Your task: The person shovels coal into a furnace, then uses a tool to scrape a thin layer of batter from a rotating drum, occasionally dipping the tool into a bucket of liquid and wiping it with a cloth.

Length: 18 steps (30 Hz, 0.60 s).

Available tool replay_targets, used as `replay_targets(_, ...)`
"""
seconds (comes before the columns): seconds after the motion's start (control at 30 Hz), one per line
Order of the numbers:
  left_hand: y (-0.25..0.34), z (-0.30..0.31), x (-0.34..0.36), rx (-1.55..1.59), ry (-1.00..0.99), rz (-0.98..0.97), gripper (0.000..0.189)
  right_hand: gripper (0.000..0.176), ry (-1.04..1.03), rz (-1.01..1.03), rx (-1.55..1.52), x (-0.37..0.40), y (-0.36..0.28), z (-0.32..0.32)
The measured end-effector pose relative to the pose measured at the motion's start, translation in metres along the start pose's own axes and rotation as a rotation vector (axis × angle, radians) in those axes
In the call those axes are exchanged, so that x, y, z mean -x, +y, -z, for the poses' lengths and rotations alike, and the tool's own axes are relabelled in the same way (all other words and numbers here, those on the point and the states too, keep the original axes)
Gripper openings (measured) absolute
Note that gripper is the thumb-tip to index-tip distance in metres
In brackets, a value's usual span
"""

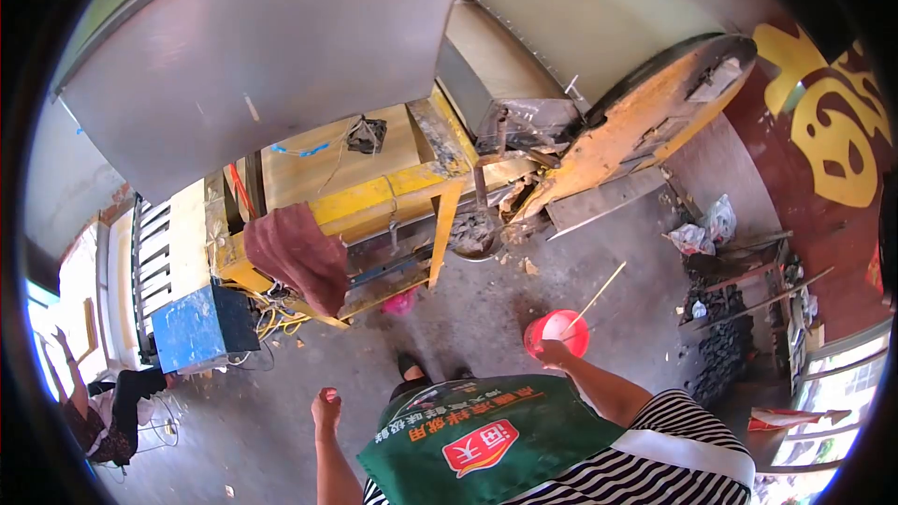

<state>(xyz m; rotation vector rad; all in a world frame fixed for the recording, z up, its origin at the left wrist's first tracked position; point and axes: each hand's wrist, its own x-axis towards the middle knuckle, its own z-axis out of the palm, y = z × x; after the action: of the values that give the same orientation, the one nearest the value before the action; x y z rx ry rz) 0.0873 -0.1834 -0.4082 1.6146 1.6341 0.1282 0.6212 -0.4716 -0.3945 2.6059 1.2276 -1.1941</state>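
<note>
My right hand (554,353) is closed on the near rim of a red bucket (582,340), which hangs or stands just beyond the apron; a thin pale stick leans up out of it. My left hand (326,406) is raised at the lower middle, its fingers curled, with nothing visible in them. Ahead of it, a brown cloth (297,257) drapes over the corner of a yellow metal frame (374,198). A green apron (505,425) covers my front.
A large drum machine (599,19) stands at the top right, a blue box (201,325) at the left. Black coal lumps (725,341) and plastic bags (706,229) lie at the right. Another person (117,411) is at the far left. A pink bag (399,301) lies near the frame.
</note>
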Motion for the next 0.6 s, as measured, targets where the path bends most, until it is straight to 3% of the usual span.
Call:
replay_targets(0.03, 0.003, -0.003, 0.005, -0.008, -0.004, 0.006, 0.025, 0.026, 0.004, 0.000, -0.006, -0.001, 0.011, -0.003)
replay_targets(0.1, 0.000, -0.009, 0.013, -0.022, -0.012, 0.007, 0.025, 0.027, -0.037, 0.157, 0.366, -0.014, 0.045, -0.017)
replay_targets(0.13, -0.002, -0.013, 0.021, -0.023, -0.008, 0.006, 0.025, 0.027, -0.034, 0.160, 0.364, -0.018, 0.059, -0.021)
replay_targets(0.2, -0.004, -0.017, 0.036, -0.068, -0.008, 0.048, 0.025, 0.020, 0.030, 0.532, 0.571, -0.032, 0.083, -0.027)
replay_targets(0.27, -0.011, -0.023, 0.048, -0.125, -0.028, 0.085, 0.026, 0.019, 0.049, 0.562, 1.054, -0.051, 0.103, -0.045)
replay_targets(0.3, -0.038, -0.036, 0.043, -0.088, -0.042, 0.120, 0.026, 0.017, 0.041, 0.359, 0.594, -0.046, 0.095, -0.039)
replay_targets(0.33, -0.025, -0.034, 0.056, -0.122, -0.044, 0.163, 0.027, 0.015, -0.005, 0.180, 0.147, -0.035, 0.078, -0.026)
replay_targets(0.4, -0.020, -0.037, 0.075, -0.085, -0.011, 0.216, 0.026, 0.005, 0.048, 0.149, -0.154, -0.003, 0.032, 0.011)
replay_targets(0.47, -0.014, -0.037, 0.085, -0.067, 0.021, 0.201, 0.027, 0.017, 0.054, 0.285, -0.321, -0.055, 0.090, -0.030)
replay_targets(0.6, -0.003, -0.045, 0.094, -0.084, 0.028, 0.220, 0.029, 0.021, -0.053, 0.146, -0.148, -0.065, 0.097, -0.025)
